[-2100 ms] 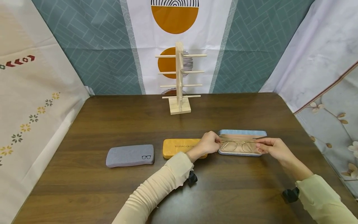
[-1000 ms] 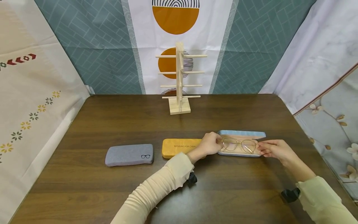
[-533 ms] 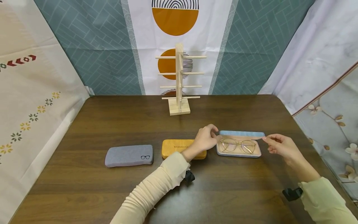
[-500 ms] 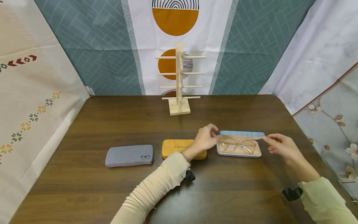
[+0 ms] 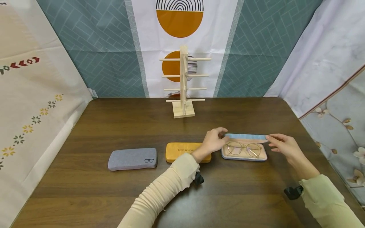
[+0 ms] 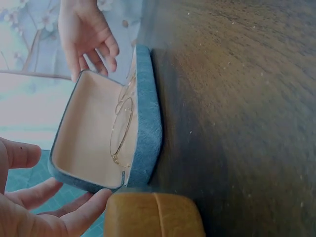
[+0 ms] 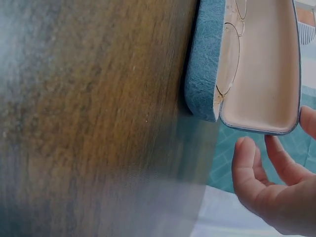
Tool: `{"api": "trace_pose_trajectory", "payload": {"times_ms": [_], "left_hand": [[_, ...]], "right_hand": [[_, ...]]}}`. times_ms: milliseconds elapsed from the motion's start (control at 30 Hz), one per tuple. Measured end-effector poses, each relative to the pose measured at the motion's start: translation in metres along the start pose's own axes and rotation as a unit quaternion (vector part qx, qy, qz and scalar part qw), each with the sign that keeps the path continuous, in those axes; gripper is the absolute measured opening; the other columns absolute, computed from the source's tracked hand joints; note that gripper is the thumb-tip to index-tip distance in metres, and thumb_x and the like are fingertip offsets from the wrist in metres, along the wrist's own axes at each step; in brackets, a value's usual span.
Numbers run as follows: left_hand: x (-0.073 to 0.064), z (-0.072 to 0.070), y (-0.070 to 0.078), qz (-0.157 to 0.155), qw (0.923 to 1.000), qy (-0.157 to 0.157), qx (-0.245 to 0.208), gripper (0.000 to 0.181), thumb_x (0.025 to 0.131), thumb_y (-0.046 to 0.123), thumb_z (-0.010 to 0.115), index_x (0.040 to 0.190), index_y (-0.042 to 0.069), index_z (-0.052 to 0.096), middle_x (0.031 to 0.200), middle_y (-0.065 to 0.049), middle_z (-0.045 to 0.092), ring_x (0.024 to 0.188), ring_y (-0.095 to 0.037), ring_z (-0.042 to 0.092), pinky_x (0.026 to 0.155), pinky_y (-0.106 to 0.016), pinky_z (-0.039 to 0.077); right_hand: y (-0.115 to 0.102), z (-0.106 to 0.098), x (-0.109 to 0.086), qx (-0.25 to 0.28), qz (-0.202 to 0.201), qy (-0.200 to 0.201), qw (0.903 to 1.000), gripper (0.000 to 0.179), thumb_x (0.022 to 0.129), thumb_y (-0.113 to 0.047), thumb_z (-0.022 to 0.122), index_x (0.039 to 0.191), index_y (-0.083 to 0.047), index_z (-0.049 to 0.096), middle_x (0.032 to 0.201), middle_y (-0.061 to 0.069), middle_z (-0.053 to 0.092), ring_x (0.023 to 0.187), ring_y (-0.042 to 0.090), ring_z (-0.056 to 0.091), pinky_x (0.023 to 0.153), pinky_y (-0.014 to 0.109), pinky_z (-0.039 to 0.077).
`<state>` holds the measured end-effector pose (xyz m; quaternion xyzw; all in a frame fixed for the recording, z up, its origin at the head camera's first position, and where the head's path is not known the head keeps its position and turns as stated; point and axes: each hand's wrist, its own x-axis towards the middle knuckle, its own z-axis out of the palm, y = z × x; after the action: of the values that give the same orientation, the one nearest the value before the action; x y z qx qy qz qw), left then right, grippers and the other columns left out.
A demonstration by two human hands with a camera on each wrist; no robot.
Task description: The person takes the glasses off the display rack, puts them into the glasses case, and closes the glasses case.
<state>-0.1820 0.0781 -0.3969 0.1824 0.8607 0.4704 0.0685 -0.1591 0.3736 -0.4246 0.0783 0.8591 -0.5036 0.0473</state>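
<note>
A blue glasses case (image 5: 244, 157) lies with its lid (image 5: 246, 136) raised; its inside is pale peach. Thin gold-rimmed eyeglasses (image 5: 243, 149) rest folded in the lower half. My left hand (image 5: 213, 140) is at the lid's left end, its fingertips touching the lid's edge in the left wrist view and the thumb held apart. At the lid's right corner is my right hand (image 5: 285, 146); in the right wrist view its thumb (image 7: 308, 121) meets the lid's rim and a finger touches the lid's end, while the other fingers are loosely bent.
A yellow glasses case (image 5: 179, 151) lies closed under my left wrist, close beside the blue one. Farther left is a closed grey case (image 5: 132, 159) with a glasses print. A wooden rack (image 5: 183, 82) with several pegs stands at the table's back.
The eyeglasses, earlier held at both sides by my hands, were lowered into the case and let go. Both hands then moved up to the ends of the lid, which now stands more upright.
</note>
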Motion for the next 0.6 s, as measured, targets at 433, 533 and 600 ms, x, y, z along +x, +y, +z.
{"api": "trace_pose_trajectory", "payload": {"times_ms": [433, 533, 600], "left_hand": [[-0.002, 0.000, -0.002, 0.033, 0.9995, 0.001, 0.004, 0.015, 0.085, 0.015, 0.064, 0.096, 0.006, 0.070, 0.082, -0.002, 0.066, 0.068, -0.006, 0.056, 0.057, -0.015, 0.043], [-0.003, 0.000, -0.002, 0.037, 0.9992, 0.000, 0.011, 0.015, 0.084, 0.015, 0.065, 0.096, 0.006, 0.070, 0.082, -0.002, 0.066, 0.066, -0.005, 0.055, 0.057, -0.014, 0.042], [-0.005, 0.000, -0.001, 0.041, 0.9990, -0.001, 0.016, 0.016, 0.084, 0.014, 0.065, 0.097, 0.006, 0.070, 0.083, -0.002, 0.066, 0.067, -0.005, 0.054, 0.058, -0.013, 0.042]], "right_hand": [[-0.002, 0.002, -0.009, 0.019, -0.002, -0.002, 0.9998, 0.067, 0.084, -0.046, 0.061, 0.123, 0.008, 0.048, 0.091, -0.011, 0.059, 0.079, 0.002, 0.060, 0.070, 0.023, 0.052], [0.022, 0.001, 0.001, 0.037, -0.009, 0.008, 0.9992, 0.068, 0.080, -0.049, 0.063, 0.121, 0.003, 0.051, 0.094, -0.008, 0.060, 0.081, 0.003, 0.060, 0.069, 0.022, 0.052], [0.035, 0.000, 0.007, 0.035, -0.019, 0.015, 0.9991, 0.067, 0.080, -0.050, 0.063, 0.121, 0.002, 0.052, 0.096, -0.005, 0.061, 0.082, 0.005, 0.060, 0.069, 0.023, 0.052]]}}
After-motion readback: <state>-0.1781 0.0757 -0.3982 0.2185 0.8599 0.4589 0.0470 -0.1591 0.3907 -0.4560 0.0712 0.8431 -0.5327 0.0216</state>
